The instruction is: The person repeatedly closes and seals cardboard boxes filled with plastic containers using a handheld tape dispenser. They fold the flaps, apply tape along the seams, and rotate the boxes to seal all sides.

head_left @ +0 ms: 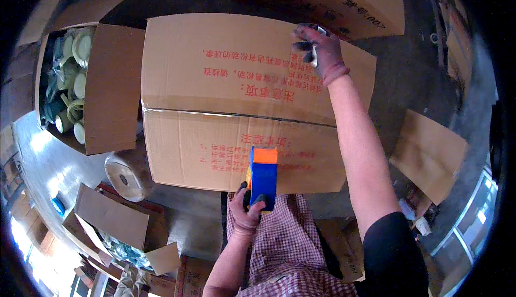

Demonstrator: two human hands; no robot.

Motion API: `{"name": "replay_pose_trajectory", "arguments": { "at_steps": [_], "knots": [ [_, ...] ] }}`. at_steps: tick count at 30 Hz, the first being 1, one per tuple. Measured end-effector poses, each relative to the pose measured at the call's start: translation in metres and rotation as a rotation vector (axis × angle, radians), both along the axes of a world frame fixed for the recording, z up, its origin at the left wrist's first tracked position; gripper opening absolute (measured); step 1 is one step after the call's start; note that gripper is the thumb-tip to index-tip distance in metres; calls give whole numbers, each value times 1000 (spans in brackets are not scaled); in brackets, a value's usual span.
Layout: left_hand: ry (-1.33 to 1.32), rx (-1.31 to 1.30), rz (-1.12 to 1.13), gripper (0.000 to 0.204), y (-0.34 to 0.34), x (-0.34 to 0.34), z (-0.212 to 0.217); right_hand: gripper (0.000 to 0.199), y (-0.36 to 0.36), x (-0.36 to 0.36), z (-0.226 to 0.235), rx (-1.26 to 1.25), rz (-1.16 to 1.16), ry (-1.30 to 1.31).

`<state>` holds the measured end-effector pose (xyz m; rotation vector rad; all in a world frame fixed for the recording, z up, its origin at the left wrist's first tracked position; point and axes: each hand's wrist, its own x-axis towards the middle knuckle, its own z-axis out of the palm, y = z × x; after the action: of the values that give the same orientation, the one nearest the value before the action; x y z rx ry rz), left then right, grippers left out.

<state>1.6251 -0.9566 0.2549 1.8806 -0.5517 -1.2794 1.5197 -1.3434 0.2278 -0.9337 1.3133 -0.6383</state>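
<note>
A large closed cardboard carton (183, 66) with red print lies in front of me, its two top flaps meeting along a seam. My left hand (244, 211), in a glove with dark fingertips, grips a blue and orange tape dispenser (263, 179) upright at the carton's near edge. Over the far right part of the carton is my gloved right hand (322, 52), its fingers bent and apart near the far edge. A small whitish patch shows by those fingers; whether it is part of the glove I cannot tell.
At the left stands an open carton (113, 93) of bagged pale-green items. Below it are a beige plastic stool (126, 173) and another open carton (115, 216) with plastic-wrapped contents. A big carton (349, 1) stands beyond; a cardboard piece (430, 154) leans at right.
</note>
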Motion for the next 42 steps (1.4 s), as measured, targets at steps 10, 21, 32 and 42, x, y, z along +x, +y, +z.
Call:
{"name": "replay_pose_trajectory", "arguments": {
  "at_steps": [10, 21, 32, 42],
  "knots": [
    [197, 27, 54, 38, -15, 4, 8, 38, 55, 34, -66, 621, 87, -624],
    [221, 139, -18, 40, -16, 11, 14, 35, 114, 9, 6, 314, 454, -231],
    [147, 273, 13, 49, 60, 11, 13, 37, 143, 35, 55, 490, 909, 354],
    [152, 273, 12, 48, 67, 12, 21, 31, 181, 45, 22, -260, 1729, 652]
  ]
}}
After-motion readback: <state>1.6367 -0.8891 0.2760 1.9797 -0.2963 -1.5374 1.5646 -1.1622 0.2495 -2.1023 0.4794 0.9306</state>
